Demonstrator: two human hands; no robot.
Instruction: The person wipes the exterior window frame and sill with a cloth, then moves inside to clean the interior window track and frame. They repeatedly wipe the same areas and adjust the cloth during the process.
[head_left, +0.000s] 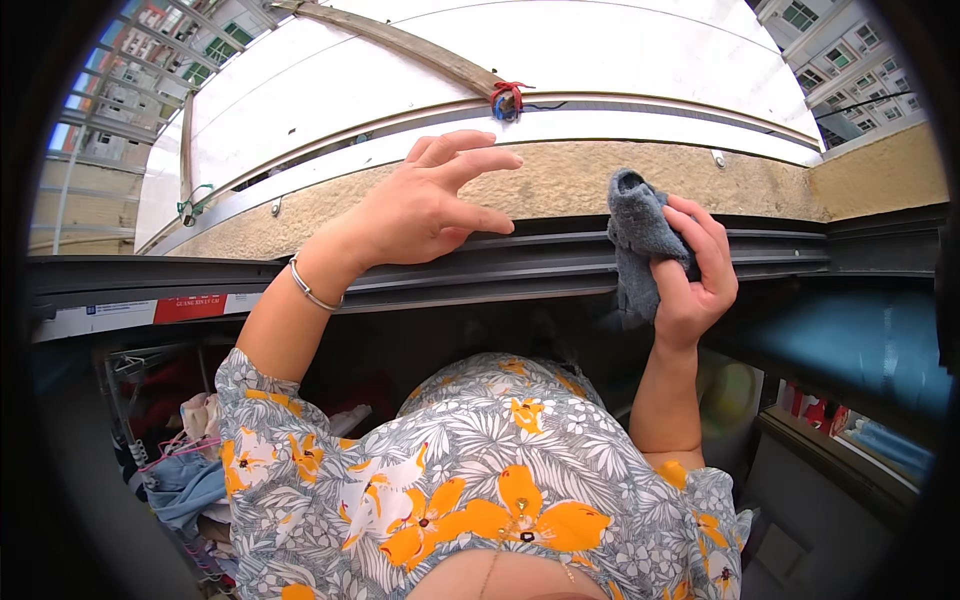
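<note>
In my right hand (701, 266) is a bunched blue-grey cloth (643, 229), pinched between thumb and fingers. The cloth is held over the right part of a dark metal window track (559, 255), and its lower end hangs past the inner edge. My left hand (450, 191) hovers by the same track with its fingers spread and nothing in them. Whether either hand touches the frame cannot be made out. Beyond the track runs a rough tan stone sill (570, 176).
White panels (600, 45) lie outside, with a wooden batten (405, 49) tied by red and blue cord (508, 101). Metal bars (150, 67) stand at the far left. Clothes (180, 480) hang on a rack at lower left. A shelf edge (832, 450) is at lower right.
</note>
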